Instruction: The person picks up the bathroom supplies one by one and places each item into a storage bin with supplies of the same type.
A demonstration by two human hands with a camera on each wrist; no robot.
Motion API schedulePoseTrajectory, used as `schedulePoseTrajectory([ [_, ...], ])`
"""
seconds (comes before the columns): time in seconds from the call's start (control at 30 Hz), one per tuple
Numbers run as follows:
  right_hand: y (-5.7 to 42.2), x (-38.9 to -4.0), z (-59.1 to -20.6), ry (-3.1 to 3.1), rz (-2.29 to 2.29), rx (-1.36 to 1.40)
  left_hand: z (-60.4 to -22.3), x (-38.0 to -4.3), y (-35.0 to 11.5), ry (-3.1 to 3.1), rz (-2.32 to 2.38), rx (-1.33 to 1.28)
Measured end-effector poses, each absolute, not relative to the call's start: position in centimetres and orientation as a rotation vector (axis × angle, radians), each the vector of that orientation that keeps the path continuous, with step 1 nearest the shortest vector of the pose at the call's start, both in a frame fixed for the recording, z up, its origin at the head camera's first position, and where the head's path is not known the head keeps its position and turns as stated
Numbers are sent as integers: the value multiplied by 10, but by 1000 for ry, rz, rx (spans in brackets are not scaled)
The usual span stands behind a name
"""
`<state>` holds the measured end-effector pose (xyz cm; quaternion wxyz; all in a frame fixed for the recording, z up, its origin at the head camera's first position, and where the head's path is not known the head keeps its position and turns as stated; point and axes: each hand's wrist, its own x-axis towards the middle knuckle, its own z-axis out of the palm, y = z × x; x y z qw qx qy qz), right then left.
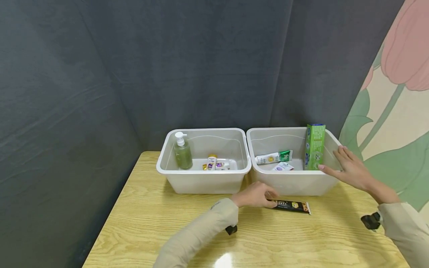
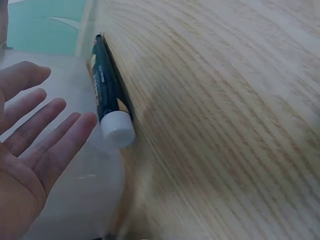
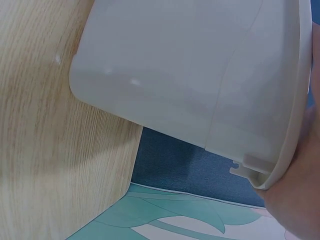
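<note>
A black toothpaste tube (image 1: 291,206) with a white cap (image 2: 118,129) lies on the table before the right bin (image 1: 288,184). Over its cap end is my left hand (image 1: 256,194); in the left wrist view the fingers (image 2: 50,117) are spread beside the cap, holding nothing. My right hand (image 1: 352,169) rests at the right bin's front right corner with fingers extended, the thumb by a tall green box (image 1: 315,147) standing inside. From the right wrist camera, the bin wall (image 3: 175,75) fills much of the view, with only part of the hand showing.
A white-and-green tube (image 1: 273,157) and a small white packet (image 1: 283,166) also lie in the right bin. The left bin (image 1: 204,182) holds a green pump bottle (image 1: 183,152) and small bottles (image 1: 212,162). A dark curtain (image 1: 201,67) hangs behind.
</note>
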<state>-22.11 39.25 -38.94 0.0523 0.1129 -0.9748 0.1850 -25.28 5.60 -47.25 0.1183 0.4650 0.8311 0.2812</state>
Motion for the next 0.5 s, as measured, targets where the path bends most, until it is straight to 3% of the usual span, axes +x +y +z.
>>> schedulePoseTrajectory([
  [0.5,393,-222,-389,-2974,557,338,-498,-263,56,2427,828,1225],
])
